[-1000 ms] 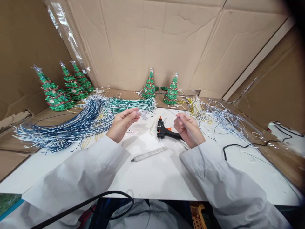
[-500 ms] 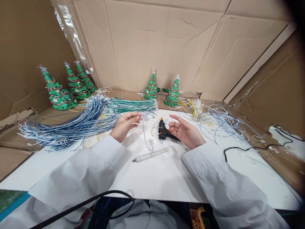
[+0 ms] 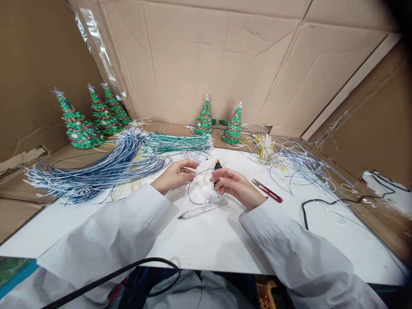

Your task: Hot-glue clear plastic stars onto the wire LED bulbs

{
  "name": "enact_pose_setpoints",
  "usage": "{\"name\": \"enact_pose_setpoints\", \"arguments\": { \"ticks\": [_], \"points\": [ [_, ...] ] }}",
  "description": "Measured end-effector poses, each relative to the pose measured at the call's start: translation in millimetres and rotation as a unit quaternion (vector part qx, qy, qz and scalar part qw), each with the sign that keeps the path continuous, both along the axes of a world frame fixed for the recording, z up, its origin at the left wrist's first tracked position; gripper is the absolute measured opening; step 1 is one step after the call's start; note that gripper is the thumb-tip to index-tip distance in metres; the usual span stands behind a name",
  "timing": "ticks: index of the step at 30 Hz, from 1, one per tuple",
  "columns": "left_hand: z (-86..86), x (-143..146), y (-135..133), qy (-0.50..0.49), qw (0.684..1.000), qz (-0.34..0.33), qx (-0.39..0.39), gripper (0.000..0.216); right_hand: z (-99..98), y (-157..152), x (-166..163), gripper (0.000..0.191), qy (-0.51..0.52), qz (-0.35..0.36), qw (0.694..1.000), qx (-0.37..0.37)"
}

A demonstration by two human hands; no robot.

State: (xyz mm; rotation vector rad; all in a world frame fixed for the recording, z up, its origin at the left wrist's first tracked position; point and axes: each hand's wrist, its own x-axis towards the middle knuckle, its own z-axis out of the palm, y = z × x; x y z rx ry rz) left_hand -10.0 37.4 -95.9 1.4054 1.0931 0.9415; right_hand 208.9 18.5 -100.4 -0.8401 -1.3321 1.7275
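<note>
A thin dark wire [image 3: 188, 192] arcs over the white tabletop, with a clear star [image 3: 210, 200] at its lower end. The fingers of my right hand [image 3: 236, 186] are curled together around the wire's upper end, in front of a black glue gun [image 3: 217, 165] with an orange tip. Most of that gun is hidden. Beside the curve of the wire is my left hand [image 3: 176, 175], index finger stretched out and fingers slightly apart, seemingly gripping nothing. Just below the star lies a clear-barrelled pen [image 3: 196, 212] with a dark tip.
Red-handled thread snips [image 3: 268, 191] lie right of my right hand. Blue-white wires [image 3: 96, 176] and green wires [image 3: 178, 143] are bundled at left and back. Several small Christmas trees [image 3: 203, 116] stand along the cardboard wall. A black cord [image 3: 304, 214] and loose star wires [image 3: 299, 161] lie at right.
My right hand has moved left and down, in front of the glue gun, uncovering the snips. The wire's upper end has passed from my left fingers to my right, and the star has shifted right.
</note>
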Motion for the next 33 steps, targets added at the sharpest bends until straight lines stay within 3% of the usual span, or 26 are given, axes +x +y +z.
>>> {"name": "enact_pose_setpoints", "arguments": {
  "ticks": [8, 15, 20, 23, 27, 29, 31, 33],
  "points": [
    [2.6, 0.7, -2.6, -0.008, 0.995, -0.07, -0.069, 0.048, -4.5, -6.1, -9.1, 0.026, -0.048, 0.063, 0.997, 0.02],
    [8.5, 3.5, -5.8, -0.122, 0.991, -0.059, -0.006, 0.039, -1.7, -17.2, -19.5, 0.045, -0.076, 0.202, 0.975, 0.044],
    [11.7, 6.7, -10.9, -0.179, 0.983, -0.033, 0.007, 0.032, 0.5, -20.1, -28.0, 0.035, -0.047, 0.233, 0.968, 0.079],
    [15.2, 5.7, -10.7, -0.142, 0.987, -0.003, 0.07, 0.034, 7.5, -16.7, -21.6, 0.026, -0.025, 0.152, 0.983, 0.1],
    [16.5, -0.7, -3.0, -0.075, 0.958, 0.189, 0.203, 0.038, 24.9, -1.9, 6.8, 0.014, 0.033, -0.067, 0.985, 0.158],
    [15.3, -5.9, 3.1, -0.087, 0.938, 0.259, 0.211, 0.034, 32.3, 11.8, 32.3, 0.014, 0.062, -0.206, 0.955, 0.204],
    [13.7, -11.7, 9.4, -0.105, 0.933, 0.29, 0.184, 0.031, 33.5, 29.1, 64.7, 0.022, 0.07, -0.336, 0.909, 0.238],
    [11.8, -17.6, 15.6, -0.112, 0.931, 0.31, 0.158, 0.028, 26.2, 47.6, 99.0, 0.04, 0.057, -0.427, 0.876, 0.219]
  ]
}}
